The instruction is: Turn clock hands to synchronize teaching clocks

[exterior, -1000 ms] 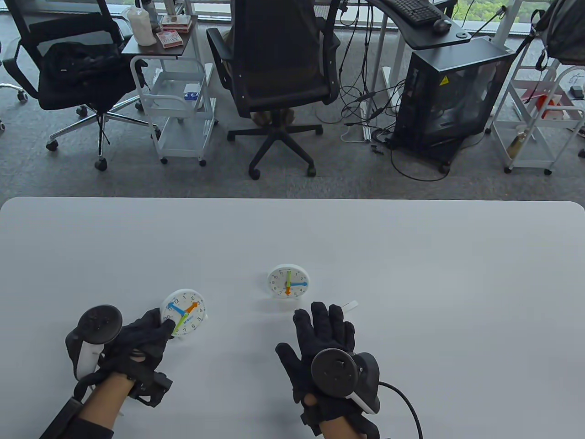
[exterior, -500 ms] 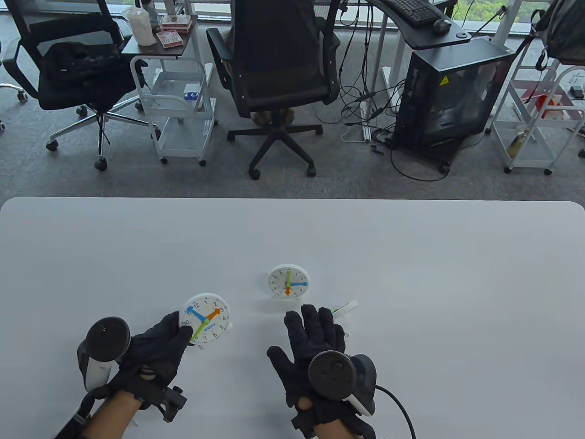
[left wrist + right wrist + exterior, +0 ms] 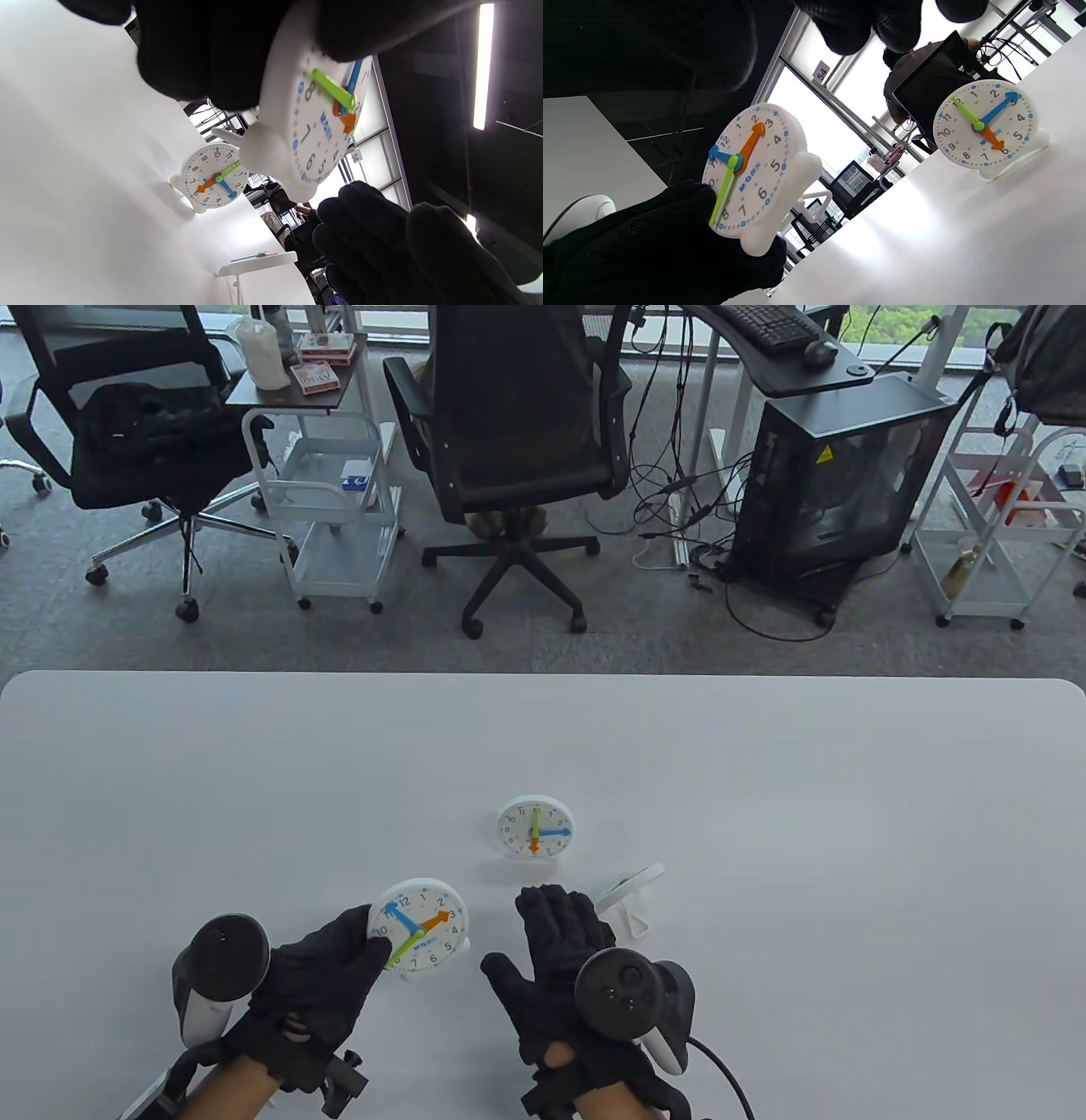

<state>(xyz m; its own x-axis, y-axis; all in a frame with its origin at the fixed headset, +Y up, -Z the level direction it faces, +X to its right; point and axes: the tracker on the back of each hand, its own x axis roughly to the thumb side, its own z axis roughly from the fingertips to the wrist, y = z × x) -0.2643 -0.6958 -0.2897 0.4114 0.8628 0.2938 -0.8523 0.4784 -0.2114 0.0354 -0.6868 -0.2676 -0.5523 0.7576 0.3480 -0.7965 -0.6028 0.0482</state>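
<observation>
**Clock held for setting against a standing reference**

Left hand [image 3: 318,976] grips the nearer teaching clock [image 3: 420,931] by its left rim, lifted off the table [image 3: 764,780] near the front edge, face tilted up toward the person. In the left wrist view the fingers [image 3: 199,51] wrap behind the case while the thumb presses on the front rim, which leaves the dial and its three hands exposed for turning. The held clock shows its orange hand [image 3: 438,920] near the 2, blue hand [image 3: 399,917] near the 11 and green hand [image 3: 402,949] near the 8.

Right hand [image 3: 564,950] is spread, fingers extended and holding nothing, just beside the held clock's right rim; it appears poised to reach the dial. The second clock [image 3: 534,828] stands on its feet farther toward the middle of the table, face toward the person, presumably so that it can be read as the reference: green hand at 12, blue at 3, orange at 6. A third clock [image 3: 629,892] lies tipped over just right of the right hand, face hidden. The two readings differ, so synchronizing looks not yet begun.
</observation>
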